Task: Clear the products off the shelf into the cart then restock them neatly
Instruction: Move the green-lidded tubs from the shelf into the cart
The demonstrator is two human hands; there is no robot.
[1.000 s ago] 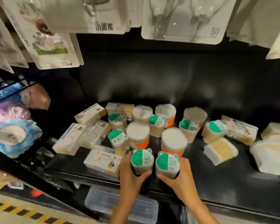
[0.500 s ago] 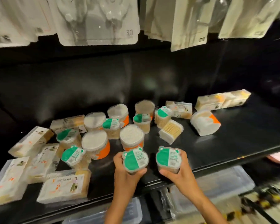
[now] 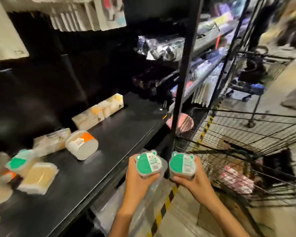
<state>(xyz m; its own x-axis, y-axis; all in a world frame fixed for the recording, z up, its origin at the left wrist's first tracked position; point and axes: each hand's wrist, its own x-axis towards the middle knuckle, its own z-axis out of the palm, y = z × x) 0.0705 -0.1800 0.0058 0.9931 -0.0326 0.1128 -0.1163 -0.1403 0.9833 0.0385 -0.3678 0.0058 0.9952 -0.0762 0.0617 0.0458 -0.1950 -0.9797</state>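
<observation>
My left hand (image 3: 138, 181) grips a small clear tub with a green-and-white bear-eared lid (image 3: 148, 163). My right hand (image 3: 194, 183) grips a second tub of the same kind (image 3: 182, 164). Both tubs are lifted off the black shelf (image 3: 96, 170), just past its front edge. The wire cart (image 3: 246, 151) stands to the right, with pink packs (image 3: 237, 178) in its bottom. Left on the shelf are an orange-labelled round tub on its side (image 3: 82, 144), clear boxes (image 3: 50, 142), a pack of sticks (image 3: 38, 177) and another green-lidded tub (image 3: 20, 162).
A black upright post (image 3: 183, 79) stands between shelf and cart. Long clear boxes (image 3: 99, 112) lie at the shelf's back. Packaged goods hang above (image 3: 85, 12). Clear bins (image 3: 126, 202) sit under the shelf. A yellow-black floor stripe (image 3: 162, 209) runs below. Another trolley (image 3: 249, 82) stands far right.
Both hands have lifted the two green-lidded tubs off the shelf and carried them right, past the front edge. My view has swung right, bringing the cart into sight.
</observation>
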